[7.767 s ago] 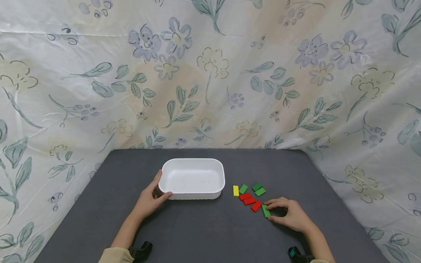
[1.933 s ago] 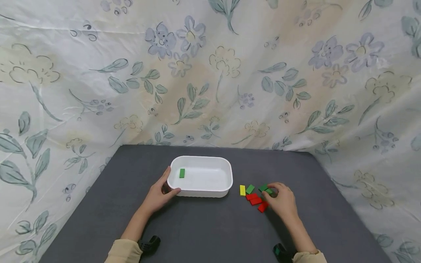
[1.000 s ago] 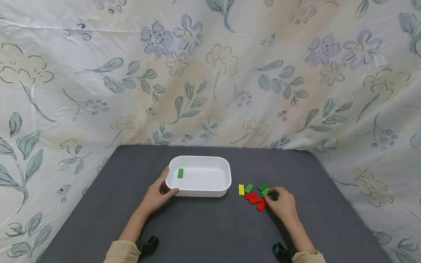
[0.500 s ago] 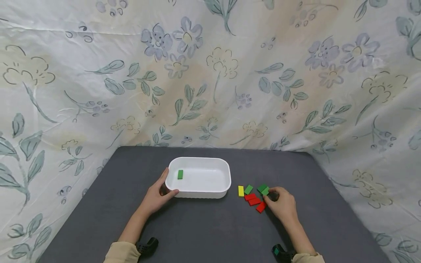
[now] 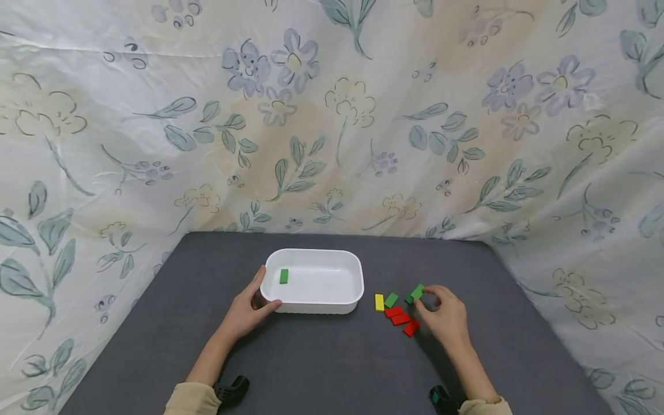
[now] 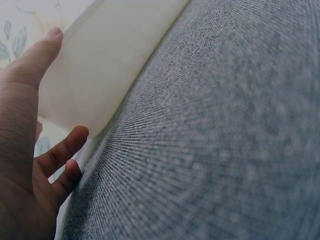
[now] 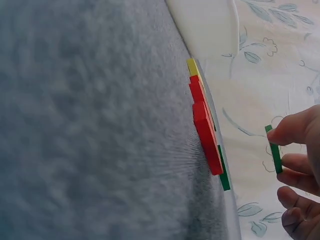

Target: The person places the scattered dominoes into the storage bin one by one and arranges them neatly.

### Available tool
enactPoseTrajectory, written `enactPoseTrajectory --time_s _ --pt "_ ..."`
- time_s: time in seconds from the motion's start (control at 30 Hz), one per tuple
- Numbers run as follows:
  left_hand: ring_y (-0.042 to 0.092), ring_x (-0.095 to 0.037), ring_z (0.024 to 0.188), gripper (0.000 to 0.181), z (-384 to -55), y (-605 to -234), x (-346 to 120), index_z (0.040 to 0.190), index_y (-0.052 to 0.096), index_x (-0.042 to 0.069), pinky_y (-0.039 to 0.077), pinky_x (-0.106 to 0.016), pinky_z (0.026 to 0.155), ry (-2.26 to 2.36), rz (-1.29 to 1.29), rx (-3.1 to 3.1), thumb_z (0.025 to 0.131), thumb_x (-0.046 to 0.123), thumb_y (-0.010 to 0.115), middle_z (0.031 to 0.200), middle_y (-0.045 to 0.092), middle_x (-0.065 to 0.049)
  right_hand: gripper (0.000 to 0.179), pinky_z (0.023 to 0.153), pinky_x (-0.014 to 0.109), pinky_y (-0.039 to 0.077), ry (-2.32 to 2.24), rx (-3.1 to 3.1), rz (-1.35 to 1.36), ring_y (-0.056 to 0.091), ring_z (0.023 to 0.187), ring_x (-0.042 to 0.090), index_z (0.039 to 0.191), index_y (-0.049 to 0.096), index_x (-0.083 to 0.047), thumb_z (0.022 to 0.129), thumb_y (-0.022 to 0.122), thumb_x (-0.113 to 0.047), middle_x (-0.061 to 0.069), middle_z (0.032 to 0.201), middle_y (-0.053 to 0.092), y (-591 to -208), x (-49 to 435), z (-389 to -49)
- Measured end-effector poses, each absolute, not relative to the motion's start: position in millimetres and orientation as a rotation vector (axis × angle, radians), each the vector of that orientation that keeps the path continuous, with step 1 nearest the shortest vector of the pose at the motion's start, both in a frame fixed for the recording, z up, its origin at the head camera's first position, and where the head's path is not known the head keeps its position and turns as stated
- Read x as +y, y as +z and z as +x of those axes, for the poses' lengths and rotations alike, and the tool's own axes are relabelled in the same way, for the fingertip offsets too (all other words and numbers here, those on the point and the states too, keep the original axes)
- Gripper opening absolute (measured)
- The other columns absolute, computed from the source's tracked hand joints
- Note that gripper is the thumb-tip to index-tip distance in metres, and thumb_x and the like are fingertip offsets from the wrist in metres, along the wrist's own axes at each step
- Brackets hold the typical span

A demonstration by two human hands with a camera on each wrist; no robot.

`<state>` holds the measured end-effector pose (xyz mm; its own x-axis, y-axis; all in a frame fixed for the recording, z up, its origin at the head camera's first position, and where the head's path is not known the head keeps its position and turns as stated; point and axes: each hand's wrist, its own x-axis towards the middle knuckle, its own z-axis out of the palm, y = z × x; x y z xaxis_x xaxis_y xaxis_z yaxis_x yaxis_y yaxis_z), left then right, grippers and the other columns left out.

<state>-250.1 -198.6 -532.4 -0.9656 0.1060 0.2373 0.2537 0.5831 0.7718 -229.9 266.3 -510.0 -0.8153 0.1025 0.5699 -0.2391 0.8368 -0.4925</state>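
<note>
My left hand (image 5: 242, 310) holds the left end of a white plastic tub (image 5: 316, 308), its thumb at the near rim. In the left wrist view the thumb and fingertips lie against the tub's wall (image 6: 95, 75). One flat green block (image 5: 283, 276) lies inside, toward the left. My right hand (image 5: 447, 316) pinches another green block (image 5: 417, 291) between thumb and fingers. The right wrist view has this block (image 7: 273, 150) raised off the table, above the remaining pile. Below it, a further green block (image 5: 409, 300) is partly covered.
Right of the tub lie a yellow block (image 5: 379, 302), one more green block (image 5: 391, 300) and several red blocks (image 5: 400, 319), close together. The dark grey tabletop (image 5: 332, 363) ends at a floral cloth (image 5: 311, 173) behind.
A green block seen earlier at my right hand now lies in the tub. My right hand has since pinched a second green block and lifted it slightly. My left hand stays on the tub.
</note>
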Motion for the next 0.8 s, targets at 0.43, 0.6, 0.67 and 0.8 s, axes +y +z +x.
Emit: enactPoseTrajectory --time_s 0.43,0.6,0.67,0.8 --pt "0.054 -0.018 0.088 0.104 -245.3 -532.0 -197.4 0.17 0.023 0.008 0.046 -0.026 0.072 -1.359 -0.312 -2.639 0.092 0.043 0.083 0.173 0.029 -0.012 0.03 0.055 0.029 0.039 0.79 -2.425 0.133 0.059 0.073 0.028 0.112 0.079 -0.002 0.084 0.087 -0.009 0.018 0.113 0.075 -491.6 257.9 -236.6" --pt "0.053 -0.018 0.088 0.105 -244.3 -531.4 -197.4 0.17 0.023 0.008 0.045 -0.026 0.072 -1.35 -0.3 -2.64 0.092 0.044 0.084 0.173 0.03 -0.012 0.031 0.053 0.028 0.038 0.826 -2.423 0.166 0.059 0.076 0.031 0.113 0.079 -0.001 0.084 0.086 -0.008 0.02 0.116 0.074 -483.3 247.9 -239.9" --pt "0.053 -0.018 0.089 0.105 -244.1 -531.1 -197.3 0.17 0.023 0.009 0.045 -0.026 0.072 -1.345 -0.296 -2.642 0.092 0.045 0.083 0.173 0.03 -0.011 0.031 0.054 0.028 0.038 0.832 -2.424 0.179 0.06 0.077 0.031 0.114 0.079 -0.001 0.085 0.086 -0.009 0.019 0.117 0.074 -480.9 244.0 -241.8" --pt "0.053 -0.018 0.088 0.105 -243.1 -531.8 -197.6 0.17 0.022 0.011 0.045 -0.026 0.072 -1.345 -0.299 -2.645 0.092 0.045 0.083 0.173 0.03 -0.011 0.031 0.053 0.028 0.039 0.863 -2.448 0.194 0.06 0.077 0.027 0.116 0.079 -0.003 0.087 0.085 -0.011 0.017 0.118 0.075 -479.2 235.9 -246.5"
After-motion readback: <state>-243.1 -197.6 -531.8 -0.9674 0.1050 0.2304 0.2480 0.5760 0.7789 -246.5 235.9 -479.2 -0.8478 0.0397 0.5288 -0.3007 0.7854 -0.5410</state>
